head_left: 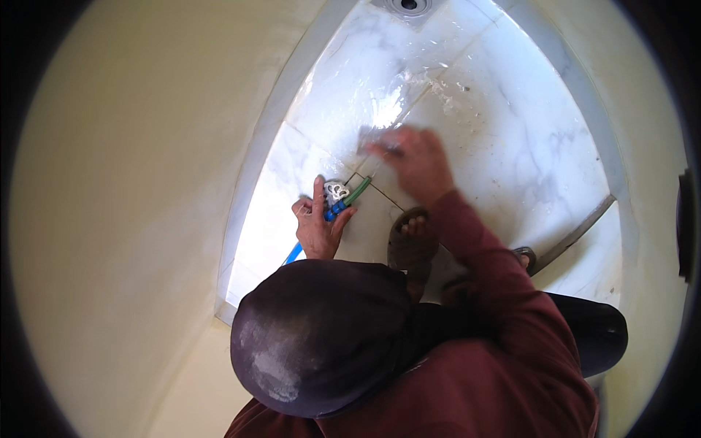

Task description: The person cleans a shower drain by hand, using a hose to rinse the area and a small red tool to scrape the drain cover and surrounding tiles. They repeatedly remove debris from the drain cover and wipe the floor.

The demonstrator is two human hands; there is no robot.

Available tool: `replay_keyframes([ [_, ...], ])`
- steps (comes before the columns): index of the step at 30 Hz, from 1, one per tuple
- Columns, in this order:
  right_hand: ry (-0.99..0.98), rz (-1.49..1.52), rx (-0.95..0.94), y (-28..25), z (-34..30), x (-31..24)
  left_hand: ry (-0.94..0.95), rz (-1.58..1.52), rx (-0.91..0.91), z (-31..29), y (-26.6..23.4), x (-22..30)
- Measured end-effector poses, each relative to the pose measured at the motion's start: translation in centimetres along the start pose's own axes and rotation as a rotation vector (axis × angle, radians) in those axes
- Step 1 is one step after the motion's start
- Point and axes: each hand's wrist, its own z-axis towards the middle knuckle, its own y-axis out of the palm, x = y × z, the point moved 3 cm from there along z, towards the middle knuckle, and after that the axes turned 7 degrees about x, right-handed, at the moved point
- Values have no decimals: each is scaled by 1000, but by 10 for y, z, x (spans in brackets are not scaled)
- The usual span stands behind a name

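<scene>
On marble floor [540,139], a hose [358,192] is straddled by the left hand's [318,231] spread thumb and forefinger. At its two o'clock, the blurred right hand [421,162] is aimed toward ten; neither clasp can be told.

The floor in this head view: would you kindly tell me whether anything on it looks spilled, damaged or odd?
Yes: beyond the right hand, the pale floor looks wet, with bright, streaky glare, and what look like bits of debris lie scattered there, standing out against its smooth marbled surface. I cannot tell what they are.
</scene>
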Motion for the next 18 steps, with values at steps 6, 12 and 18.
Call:
replay_keyframes([
  [6, 202, -189, 78, 11, -9, 4, 28, 80, 82, 1, 12, 8],
  [12, 152, -474, -61, -24, 13, 74, 17, 58, 124, -2, 15, -1],
  [18, 332, -422, 25, 12, -8, 26, -61, 53, 72, 6, 22, 4],
])
